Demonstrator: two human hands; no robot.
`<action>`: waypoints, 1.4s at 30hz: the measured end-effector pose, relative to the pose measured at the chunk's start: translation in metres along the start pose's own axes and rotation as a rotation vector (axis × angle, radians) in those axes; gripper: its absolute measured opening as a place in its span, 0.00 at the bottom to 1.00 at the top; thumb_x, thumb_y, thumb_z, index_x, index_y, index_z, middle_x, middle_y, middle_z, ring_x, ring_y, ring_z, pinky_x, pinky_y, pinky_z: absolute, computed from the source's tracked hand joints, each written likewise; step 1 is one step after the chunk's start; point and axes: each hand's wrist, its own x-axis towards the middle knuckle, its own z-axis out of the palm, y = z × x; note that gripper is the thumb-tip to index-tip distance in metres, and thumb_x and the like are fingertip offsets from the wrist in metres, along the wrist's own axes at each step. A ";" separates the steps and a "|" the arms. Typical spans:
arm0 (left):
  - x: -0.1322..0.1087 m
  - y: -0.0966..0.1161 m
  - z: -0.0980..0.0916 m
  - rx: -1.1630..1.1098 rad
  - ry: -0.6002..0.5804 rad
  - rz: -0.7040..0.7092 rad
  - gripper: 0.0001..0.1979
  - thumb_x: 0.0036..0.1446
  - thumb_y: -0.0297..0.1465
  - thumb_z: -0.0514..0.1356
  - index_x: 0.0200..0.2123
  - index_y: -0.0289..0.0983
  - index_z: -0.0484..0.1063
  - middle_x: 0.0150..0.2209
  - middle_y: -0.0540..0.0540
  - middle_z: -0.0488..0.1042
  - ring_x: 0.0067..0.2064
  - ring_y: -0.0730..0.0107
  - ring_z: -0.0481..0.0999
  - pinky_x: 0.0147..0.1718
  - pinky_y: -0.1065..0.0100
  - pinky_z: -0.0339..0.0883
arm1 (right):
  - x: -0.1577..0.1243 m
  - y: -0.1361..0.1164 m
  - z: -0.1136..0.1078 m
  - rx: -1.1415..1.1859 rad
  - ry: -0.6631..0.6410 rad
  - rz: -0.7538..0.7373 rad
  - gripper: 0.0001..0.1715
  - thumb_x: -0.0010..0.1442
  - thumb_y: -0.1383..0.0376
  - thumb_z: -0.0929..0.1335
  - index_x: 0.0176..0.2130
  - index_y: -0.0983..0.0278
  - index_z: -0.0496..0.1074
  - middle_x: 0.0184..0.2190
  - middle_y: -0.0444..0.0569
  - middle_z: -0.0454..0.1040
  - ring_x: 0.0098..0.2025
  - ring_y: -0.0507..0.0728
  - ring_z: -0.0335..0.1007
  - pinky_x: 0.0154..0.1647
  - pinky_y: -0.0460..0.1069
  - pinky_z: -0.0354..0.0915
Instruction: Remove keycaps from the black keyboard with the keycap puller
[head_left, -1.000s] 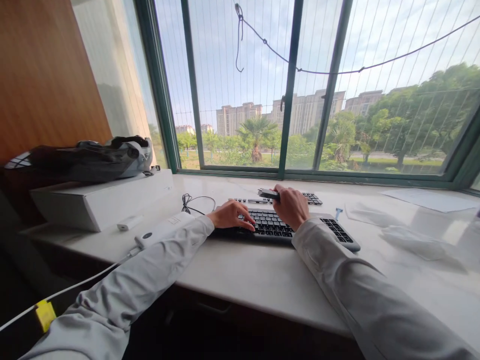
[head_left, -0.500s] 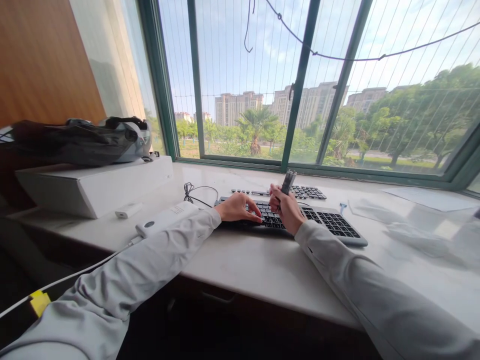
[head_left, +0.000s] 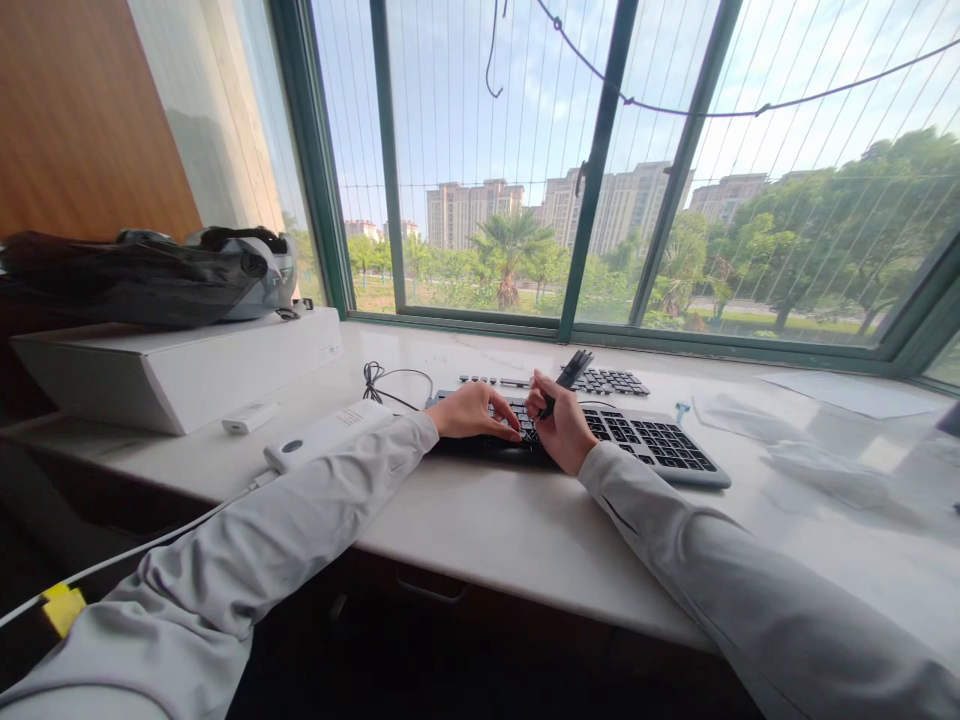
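Pale surface (head_left: 465,530), work apparently partway: loose keys (head_left: 611,382) lie off the keyboard (head_left: 624,430) towards twelve o'clock; my right fingers (head_left: 543,383) grip a dark tool (head_left: 576,368), left fingers (head_left: 508,413) parted.

Keyboard (head_left: 622,430) and dark tool (head_left: 576,368) each partly hidden by the right fingers (head_left: 537,398)

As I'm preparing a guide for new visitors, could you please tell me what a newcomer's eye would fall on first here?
Probably the broad green-framed window across the back, with a knotted cord strung across its upper part. Below it, the right grip holds a dark slim tool at a keyboard, with the left grip close by.
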 end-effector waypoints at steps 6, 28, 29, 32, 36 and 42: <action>0.000 -0.002 0.000 -0.015 -0.030 -0.010 0.22 0.43 0.46 0.67 0.35 0.35 0.81 0.22 0.50 0.72 0.25 0.75 0.64 0.23 0.73 0.53 | 0.000 0.001 0.002 -0.054 0.010 0.008 0.19 0.48 0.56 0.71 0.25 0.63 0.59 0.21 0.37 0.53 0.19 0.45 0.44 0.18 0.45 0.50; -0.001 0.000 0.000 0.000 -0.043 0.043 0.20 0.46 0.45 0.66 0.35 0.34 0.81 0.23 0.49 0.70 0.26 0.76 0.64 0.23 0.74 0.55 | 0.005 0.003 0.017 -0.127 0.156 0.171 0.10 0.57 0.62 0.65 0.25 0.64 0.64 0.16 0.37 0.48 0.19 0.48 0.43 0.19 0.46 0.45; -0.001 0.000 0.000 0.005 -0.041 0.048 0.20 0.46 0.44 0.66 0.35 0.34 0.81 0.24 0.49 0.71 0.26 0.75 0.64 0.24 0.74 0.56 | 0.005 0.003 0.017 -0.115 0.156 0.169 0.11 0.56 0.63 0.65 0.25 0.64 0.63 0.16 0.37 0.48 0.19 0.48 0.43 0.20 0.46 0.45; -0.002 0.000 0.001 0.041 0.004 0.063 0.19 0.46 0.44 0.66 0.35 0.35 0.81 0.25 0.49 0.72 0.27 0.75 0.66 0.26 0.73 0.58 | 0.005 0.001 0.017 -0.070 0.147 0.138 0.11 0.55 0.63 0.66 0.24 0.64 0.63 0.16 0.37 0.47 0.19 0.47 0.42 0.20 0.46 0.44; -0.004 0.000 0.002 0.116 0.046 0.116 0.17 0.48 0.43 0.66 0.37 0.37 0.81 0.26 0.48 0.73 0.27 0.75 0.66 0.27 0.73 0.58 | 0.006 -0.002 0.018 0.012 0.134 0.083 0.11 0.53 0.64 0.67 0.23 0.64 0.62 0.17 0.37 0.48 0.19 0.47 0.42 0.20 0.45 0.44; -0.004 -0.002 0.003 0.171 0.042 0.160 0.15 0.50 0.42 0.64 0.35 0.38 0.82 0.25 0.48 0.74 0.25 0.76 0.65 0.26 0.73 0.57 | 0.008 0.001 0.015 0.075 0.105 0.062 0.11 0.50 0.65 0.67 0.22 0.64 0.61 0.16 0.36 0.48 0.19 0.46 0.39 0.19 0.46 0.41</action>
